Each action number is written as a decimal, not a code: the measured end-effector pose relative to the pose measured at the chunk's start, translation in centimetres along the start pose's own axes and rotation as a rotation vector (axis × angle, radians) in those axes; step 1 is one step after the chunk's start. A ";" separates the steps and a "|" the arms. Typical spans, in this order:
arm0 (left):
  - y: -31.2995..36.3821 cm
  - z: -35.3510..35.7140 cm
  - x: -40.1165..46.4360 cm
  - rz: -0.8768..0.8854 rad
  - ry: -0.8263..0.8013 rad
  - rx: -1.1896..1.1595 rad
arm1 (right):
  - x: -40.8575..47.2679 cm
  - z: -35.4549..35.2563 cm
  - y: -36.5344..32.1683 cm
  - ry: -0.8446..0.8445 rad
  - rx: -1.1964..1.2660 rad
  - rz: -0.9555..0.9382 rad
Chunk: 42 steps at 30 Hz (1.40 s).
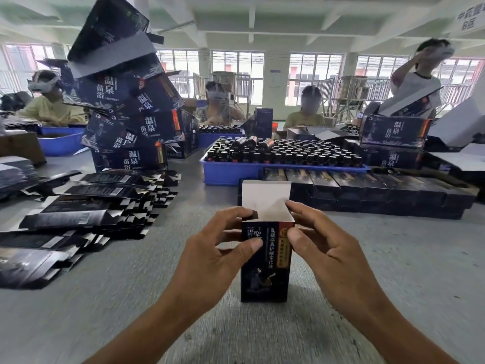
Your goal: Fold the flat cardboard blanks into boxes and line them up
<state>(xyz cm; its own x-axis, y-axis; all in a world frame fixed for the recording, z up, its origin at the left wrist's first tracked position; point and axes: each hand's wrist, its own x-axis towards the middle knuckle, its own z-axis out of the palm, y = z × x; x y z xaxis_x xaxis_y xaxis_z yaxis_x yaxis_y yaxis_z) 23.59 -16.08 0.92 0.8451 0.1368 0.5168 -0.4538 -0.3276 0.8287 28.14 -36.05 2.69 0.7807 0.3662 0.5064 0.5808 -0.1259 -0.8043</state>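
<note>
A dark printed box stands upright on the grey table in front of me, its white top flap raised. My left hand pinches its upper left corner, thumb on the front face and index finger bending a small side flap inward. My right hand pinches the upper right corner the same way. Flat cardboard blanks lie fanned out in overlapping piles to the left. A row of folded boxes lies lined up behind the held box, to the right.
A blue tray full of dark bottles sits behind the row. A leaning tower of larger printed cartons rises at the left. More cartons stand at the right. Several people work across the table.
</note>
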 end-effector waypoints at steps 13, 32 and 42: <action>1.3 0.1 -0.2 0.140 0.116 0.050 | -0.1 0.2 -0.1 0.042 0.045 -0.088; 2.0 0.3 -0.3 0.140 0.149 0.043 | -0.1 0.4 -0.8 0.136 0.129 -0.072; 2.1 0.5 -0.4 0.158 0.176 -0.013 | -0.2 0.3 -0.7 0.132 0.132 -0.054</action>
<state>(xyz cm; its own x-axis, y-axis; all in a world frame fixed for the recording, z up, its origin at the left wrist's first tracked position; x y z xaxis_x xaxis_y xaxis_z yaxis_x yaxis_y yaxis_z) 22.46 -17.27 2.33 0.7014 0.2462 0.6689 -0.5811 -0.3459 0.7366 27.52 -35.69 3.08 0.7774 0.2443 0.5796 0.5945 0.0156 -0.8040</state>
